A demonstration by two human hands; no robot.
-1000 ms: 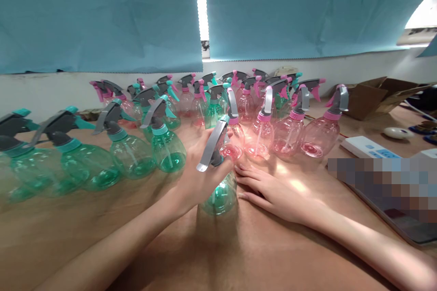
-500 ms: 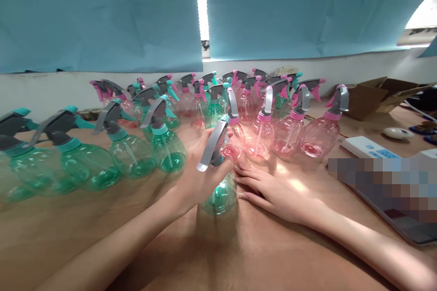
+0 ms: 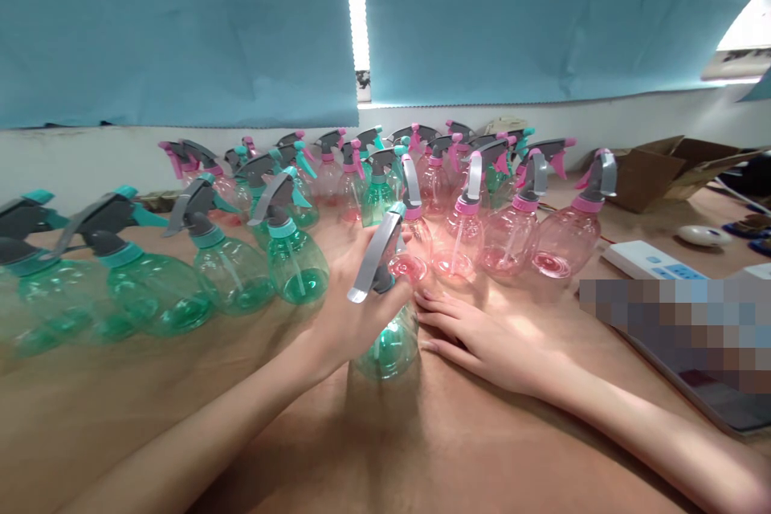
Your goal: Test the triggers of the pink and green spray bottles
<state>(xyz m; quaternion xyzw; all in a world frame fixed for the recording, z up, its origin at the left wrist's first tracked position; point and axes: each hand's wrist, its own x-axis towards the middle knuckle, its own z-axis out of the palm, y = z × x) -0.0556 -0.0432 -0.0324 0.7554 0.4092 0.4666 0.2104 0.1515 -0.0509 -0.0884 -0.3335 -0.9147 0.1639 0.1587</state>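
My left hand (image 3: 346,313) is wrapped round the neck of a green spray bottle (image 3: 389,349), which stands upright on the table with its grey sprayer head tilted toward me. Just to the right, my right hand (image 3: 475,337) rests flat on the table, fingers stretched toward the bottle and holding nothing. Whether its fingertips touch the bottle I cannot tell. Left of my left hand stands another green spray bottle (image 3: 298,265) with a turquoise collar. Beyond my right hand is a pink spray bottle (image 3: 461,245) with a pink collar.
Several green spray bottles (image 3: 160,297) line the left side; several pink ones (image 3: 563,245) stand at right. More mixed bottles (image 3: 379,193) fill the back by the wall. An open cardboard box (image 3: 654,177), a white power strip (image 3: 650,261) and a partly blurred dark device (image 3: 692,385) lie at right.
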